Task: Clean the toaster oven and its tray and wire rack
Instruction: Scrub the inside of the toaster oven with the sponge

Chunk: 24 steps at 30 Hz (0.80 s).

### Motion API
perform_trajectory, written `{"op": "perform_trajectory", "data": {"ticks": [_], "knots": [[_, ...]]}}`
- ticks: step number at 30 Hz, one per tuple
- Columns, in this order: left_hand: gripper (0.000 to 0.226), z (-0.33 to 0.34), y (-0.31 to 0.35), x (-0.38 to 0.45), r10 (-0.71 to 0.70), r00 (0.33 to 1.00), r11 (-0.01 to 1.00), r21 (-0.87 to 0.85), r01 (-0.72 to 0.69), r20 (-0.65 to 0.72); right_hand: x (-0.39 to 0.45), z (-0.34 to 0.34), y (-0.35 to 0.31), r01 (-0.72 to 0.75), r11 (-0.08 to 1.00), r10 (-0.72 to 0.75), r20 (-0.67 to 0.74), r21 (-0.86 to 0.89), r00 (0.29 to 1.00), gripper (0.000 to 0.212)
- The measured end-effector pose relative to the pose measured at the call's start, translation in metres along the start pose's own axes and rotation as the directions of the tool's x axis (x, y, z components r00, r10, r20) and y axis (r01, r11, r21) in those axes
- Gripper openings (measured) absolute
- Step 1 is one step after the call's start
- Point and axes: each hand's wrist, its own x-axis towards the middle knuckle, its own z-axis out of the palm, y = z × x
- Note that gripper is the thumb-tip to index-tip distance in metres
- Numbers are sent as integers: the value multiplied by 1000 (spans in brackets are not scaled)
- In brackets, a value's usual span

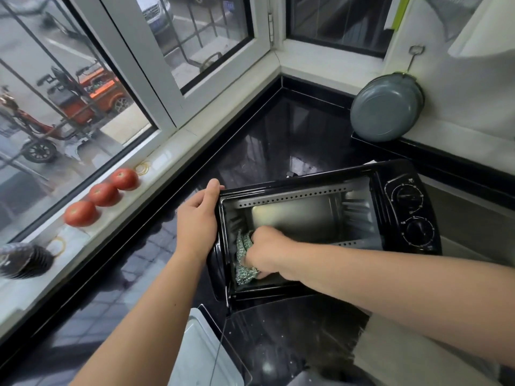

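A black toaster oven (401, 218) stands on the dark counter with its glass door (292, 324) folded down toward me. My left hand (199, 218) grips the oven's left top corner, thumb over the edge. My right hand (267, 246) is inside the cavity and presses a green patterned cloth (243, 263) against the left inner wall. A pale metal tray (200, 355) lies on the counter at the bottom, just left of the open door. No wire rack is visible.
Three tomatoes (103, 195) sit on the white windowsill at left, with a dark ribbed object (25, 260) nearer me. A grey pan (386, 107) leans on the wall behind the oven. The black counter (278, 135) runs back into the corner.
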Motion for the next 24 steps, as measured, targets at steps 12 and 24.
{"op": "perform_trajectory", "data": {"ticks": [12, 24], "knots": [[37, 1, 4, -1, 3, 1000, 1000, 11, -3, -6, 10, -5, -9, -117, 991, 125, 153, -61, 980, 4], [34, -3, -2, -13, 93, 996, 996, 12, -93, 9, -11, -52, -1, 73, 377, 307, 199, -923, 930, 36]]}}
